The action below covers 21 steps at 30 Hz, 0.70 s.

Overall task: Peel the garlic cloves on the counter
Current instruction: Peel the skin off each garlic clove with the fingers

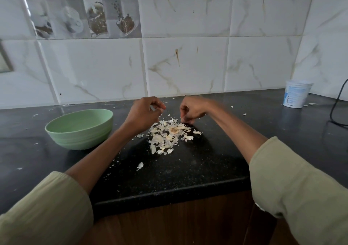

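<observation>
Both hands, left (145, 112) and right (192, 111), hover curled over garlic skins (167, 137); contents unclear.

No legible text found. The white tub (297, 93) at the counter's (188, 161) far right corner carries a blue printed label, too small to read.
</observation>
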Available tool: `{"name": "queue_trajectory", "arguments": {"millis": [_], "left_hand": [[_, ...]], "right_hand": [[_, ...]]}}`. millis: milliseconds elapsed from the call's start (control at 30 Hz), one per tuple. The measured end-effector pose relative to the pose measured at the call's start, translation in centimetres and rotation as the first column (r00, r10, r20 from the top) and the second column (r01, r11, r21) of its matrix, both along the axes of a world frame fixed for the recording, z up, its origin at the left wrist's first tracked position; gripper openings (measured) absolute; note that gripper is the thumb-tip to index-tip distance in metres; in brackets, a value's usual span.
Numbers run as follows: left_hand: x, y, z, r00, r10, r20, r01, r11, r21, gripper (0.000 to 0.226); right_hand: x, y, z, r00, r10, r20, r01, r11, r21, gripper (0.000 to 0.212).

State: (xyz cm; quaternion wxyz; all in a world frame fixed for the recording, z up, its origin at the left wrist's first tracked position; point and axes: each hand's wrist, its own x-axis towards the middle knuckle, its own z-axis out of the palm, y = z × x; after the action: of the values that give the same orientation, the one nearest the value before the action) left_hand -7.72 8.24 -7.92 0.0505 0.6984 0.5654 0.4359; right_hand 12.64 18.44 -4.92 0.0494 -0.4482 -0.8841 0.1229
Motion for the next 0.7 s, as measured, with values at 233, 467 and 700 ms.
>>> {"name": "queue_trajectory", "arguments": {"millis": [233, 467, 700], "left_hand": [[0.3, 0.0, 0.3, 0.991, -0.086, 0.100, 0.086, 0.996, 0.006, 0.013], [-0.1, -0.1, 1.0, 0.958, -0.102, 0.268, 0.082, 0.993, 0.086, 0.014], [-0.2, 0.1, 1.0, 0.940, -0.079, 0.332, 0.054, 0.995, 0.083, 0.011]], "right_hand": [[-0.6, -1.3, 1.3, 0.782, 0.053, -0.621, -0.179, 0.974, -0.141, 0.020], [-1.1, -2.2, 1.6, 0.616, 0.022, -0.788, -0.324, 0.918, -0.228, 0.034], [-1.7, -2.5, 1.3, 0.551, 0.035, -0.834, -0.321, 0.931, -0.173, 0.032]]}}
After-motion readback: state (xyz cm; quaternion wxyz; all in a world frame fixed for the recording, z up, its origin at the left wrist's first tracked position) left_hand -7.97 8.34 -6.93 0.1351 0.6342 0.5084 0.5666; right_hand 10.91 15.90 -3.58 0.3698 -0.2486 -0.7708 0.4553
